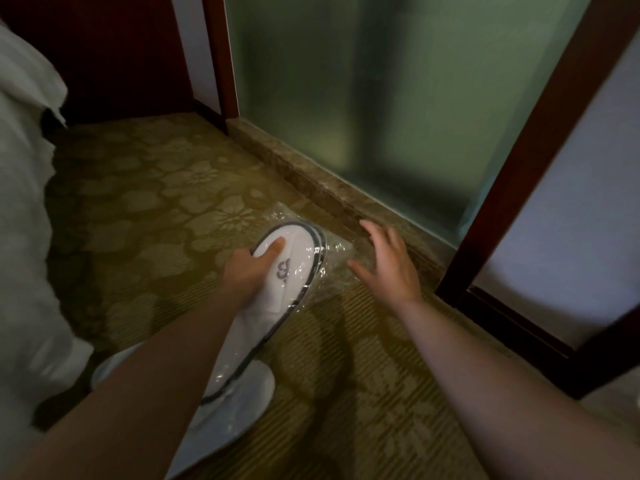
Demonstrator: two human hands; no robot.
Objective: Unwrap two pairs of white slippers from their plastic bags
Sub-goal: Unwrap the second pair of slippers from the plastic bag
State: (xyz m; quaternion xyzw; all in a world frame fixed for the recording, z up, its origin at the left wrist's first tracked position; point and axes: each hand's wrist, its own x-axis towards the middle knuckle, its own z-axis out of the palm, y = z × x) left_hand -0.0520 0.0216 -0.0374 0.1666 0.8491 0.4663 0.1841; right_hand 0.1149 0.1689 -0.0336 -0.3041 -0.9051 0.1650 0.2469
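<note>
A pair of white slippers with dark trim and a grey logo is stacked sole to sole inside a clear plastic bag. My left hand grips the pair from the left side, thumb on top near the toe. To the right, my right hand hovers with its fingers spread over the loose end of the bag, holding nothing. Another white slipper lies on the carpet below, partly hidden by my left forearm.
Patterned olive carpet covers the floor. A stone sill runs under a frosted glass panel with dark wooden frames. White bedding hangs along the left edge.
</note>
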